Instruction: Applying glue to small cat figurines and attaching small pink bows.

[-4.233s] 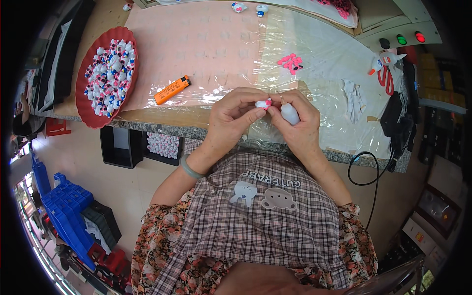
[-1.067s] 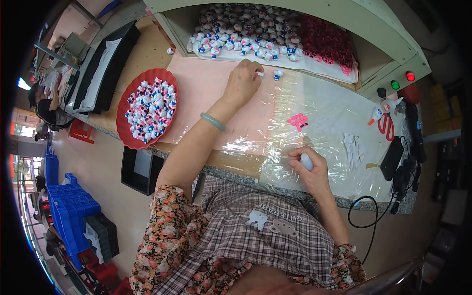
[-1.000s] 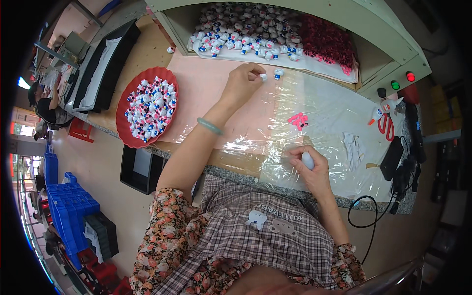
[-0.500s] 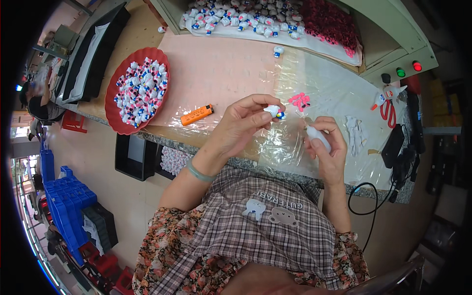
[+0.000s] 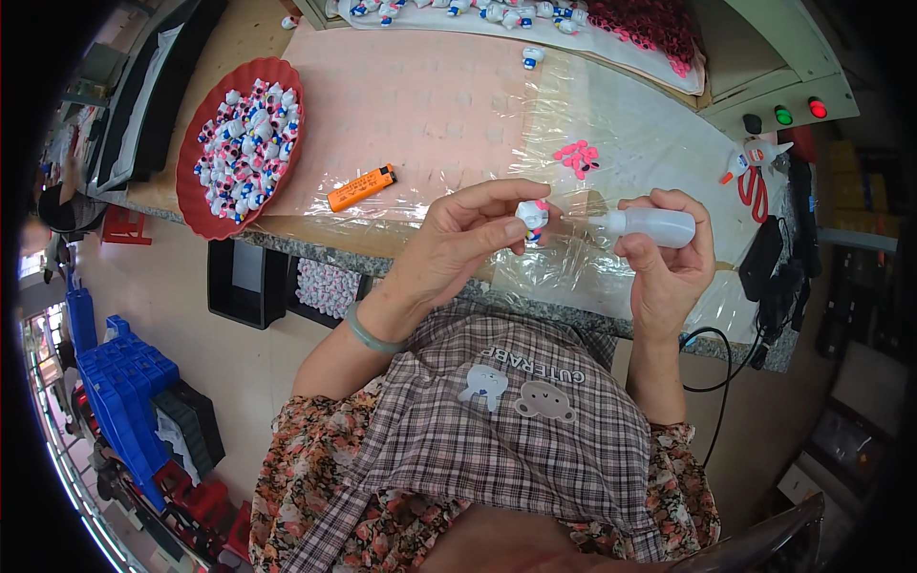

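Between the thumb and fingers of my left hand is a small white figurine with a pink spot on its head and blue and yellow below. My right hand is closed around a small translucent squeeze bottle, held nearly level. The bottle's thin tip points left at the figurine's head, very close to it; whether they touch I cannot tell. Just beyond my hands lies a loose cluster of small pink pieces on the plastic-covered table. Another white and blue figurine stands farther back.
At the left sits a red scalloped bowl full of figurines, with an orange lighter beside it. Red-handled scissors, a white bottle and black cables are at the right. A shelf unit holding more figurines and pink pieces borders the back.
The squeeze bottle has swung from a steep tilt to nearly level, its tip now close to the figurine. The figurine has turned more upright in my left hand. The whole view has shifted slightly.
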{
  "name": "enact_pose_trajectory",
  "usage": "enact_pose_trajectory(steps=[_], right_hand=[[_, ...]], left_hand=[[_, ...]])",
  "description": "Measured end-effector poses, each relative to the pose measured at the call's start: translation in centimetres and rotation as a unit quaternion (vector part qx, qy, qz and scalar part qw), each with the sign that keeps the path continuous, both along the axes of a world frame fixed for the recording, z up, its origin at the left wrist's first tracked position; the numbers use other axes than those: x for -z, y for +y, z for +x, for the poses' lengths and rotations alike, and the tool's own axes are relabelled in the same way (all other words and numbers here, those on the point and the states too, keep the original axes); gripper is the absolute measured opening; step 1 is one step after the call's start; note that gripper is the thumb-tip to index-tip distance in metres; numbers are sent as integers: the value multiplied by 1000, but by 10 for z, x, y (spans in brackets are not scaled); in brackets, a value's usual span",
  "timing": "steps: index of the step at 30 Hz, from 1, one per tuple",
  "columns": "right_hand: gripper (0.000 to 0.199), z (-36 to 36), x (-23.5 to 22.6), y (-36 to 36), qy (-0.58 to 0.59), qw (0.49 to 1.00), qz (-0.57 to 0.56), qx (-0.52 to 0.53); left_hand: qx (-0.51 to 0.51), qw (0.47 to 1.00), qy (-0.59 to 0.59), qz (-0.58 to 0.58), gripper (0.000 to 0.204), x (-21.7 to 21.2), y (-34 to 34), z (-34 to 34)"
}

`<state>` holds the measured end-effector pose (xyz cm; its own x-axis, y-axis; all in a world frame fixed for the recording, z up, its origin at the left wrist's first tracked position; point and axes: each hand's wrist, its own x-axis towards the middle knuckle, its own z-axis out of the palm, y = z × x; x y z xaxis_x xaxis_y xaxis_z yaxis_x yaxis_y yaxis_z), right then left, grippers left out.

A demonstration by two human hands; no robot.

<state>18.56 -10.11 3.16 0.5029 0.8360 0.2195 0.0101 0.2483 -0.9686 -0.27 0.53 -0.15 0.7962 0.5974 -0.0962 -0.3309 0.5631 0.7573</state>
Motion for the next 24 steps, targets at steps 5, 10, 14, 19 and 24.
enact_pose_trajectory(steps=[5,10,14,19,24], right_hand=[[45,-3,-6,-4,-58,998,13,-9],[49,-5,-2,-6,-232,971,36,38],[49,-4,1,-10,-263,963,44,33],[50,-6,-1,-12,-299,953,34,39],[49,-6,-2,-11,-316,948,40,25]], left_hand=[[-9,999,24,19,32,-3,-2,0],[-11,997,47,59,34,1,-3,-1],[-11,996,56,69,34,-2,-4,-1],[-5,996,58,72,34,-3,-3,0],[-8,996,55,74,33,-1,-4,0]])
